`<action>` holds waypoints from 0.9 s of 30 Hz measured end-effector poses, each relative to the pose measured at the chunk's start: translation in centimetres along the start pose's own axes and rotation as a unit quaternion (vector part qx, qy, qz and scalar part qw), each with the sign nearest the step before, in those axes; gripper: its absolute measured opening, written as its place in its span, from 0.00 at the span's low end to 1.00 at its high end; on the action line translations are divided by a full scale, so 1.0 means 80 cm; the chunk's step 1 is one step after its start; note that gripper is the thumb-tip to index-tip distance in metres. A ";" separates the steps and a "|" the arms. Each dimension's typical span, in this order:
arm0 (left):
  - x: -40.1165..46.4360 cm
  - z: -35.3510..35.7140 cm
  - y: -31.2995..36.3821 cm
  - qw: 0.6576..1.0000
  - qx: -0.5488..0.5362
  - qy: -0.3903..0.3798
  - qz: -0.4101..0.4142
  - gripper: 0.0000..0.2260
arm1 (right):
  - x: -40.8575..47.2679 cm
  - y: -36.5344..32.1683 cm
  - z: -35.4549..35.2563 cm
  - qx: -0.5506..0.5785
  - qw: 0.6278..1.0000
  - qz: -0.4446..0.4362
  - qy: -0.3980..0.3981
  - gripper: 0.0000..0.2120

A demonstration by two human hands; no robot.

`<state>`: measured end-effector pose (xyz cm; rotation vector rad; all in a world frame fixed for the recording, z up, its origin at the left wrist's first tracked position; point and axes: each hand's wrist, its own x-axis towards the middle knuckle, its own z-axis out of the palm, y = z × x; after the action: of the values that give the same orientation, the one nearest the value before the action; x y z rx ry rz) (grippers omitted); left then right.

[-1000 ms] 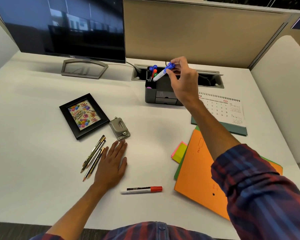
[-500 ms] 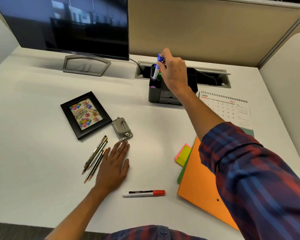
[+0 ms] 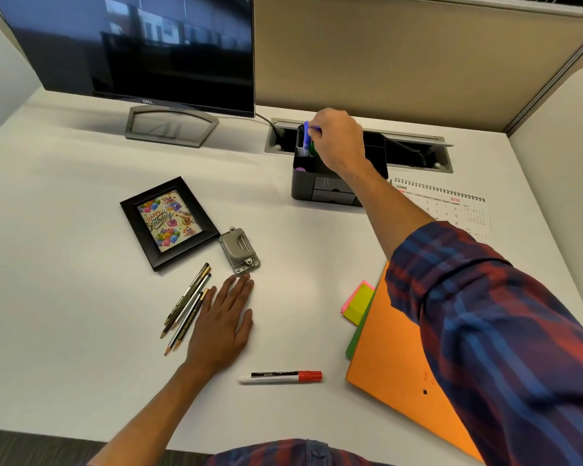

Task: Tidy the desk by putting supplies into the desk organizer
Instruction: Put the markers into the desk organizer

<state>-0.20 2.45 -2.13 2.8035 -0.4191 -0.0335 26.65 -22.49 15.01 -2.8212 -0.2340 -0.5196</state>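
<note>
Our right hand (image 3: 337,142), at twelve o'clock, has stood the blue-capped white marker (image 3: 306,137) upright in the black plastic desk organizer (image 3: 303,183), fingertips pinching it; left hand (image 3: 221,326) lies flat, fingers together.

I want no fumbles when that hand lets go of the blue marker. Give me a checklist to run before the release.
1. Blue marker upright over the rear left slot of the desk organizer: ok.
2. Marker tip inside the slot: ok; seated on the bottom: cannot tell.
3. Right hand fingers pinch the marker's cap end: ok.
4. Other markers in that slot leave room: cannot tell, the hand hides part of it.
5. Left hand flat on the desk, beside the pencils and out of the way: ok.
6. Red marker lies loose on the desk, free to pick up afterwards: ok.
</note>
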 end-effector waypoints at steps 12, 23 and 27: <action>0.001 -0.002 0.002 1.000 -0.001 0.005 0.002 0.25 | -0.037 0.005 0.002 -0.011 0.997 -0.036 -0.073 0.21; 0.000 -0.003 0.003 1.000 0.002 0.010 0.005 0.25 | -0.164 -0.001 0.002 0.144 0.988 -0.042 -0.035 0.14; 0.000 -0.002 0.003 1.000 0.001 0.011 0.006 0.25 | -0.225 -0.004 0.005 0.157 0.983 -0.035 -0.084 0.12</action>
<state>-0.28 2.32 -1.89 2.7999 -0.4308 0.0015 10.12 -24.04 8.07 -2.5548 -0.4109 -0.2334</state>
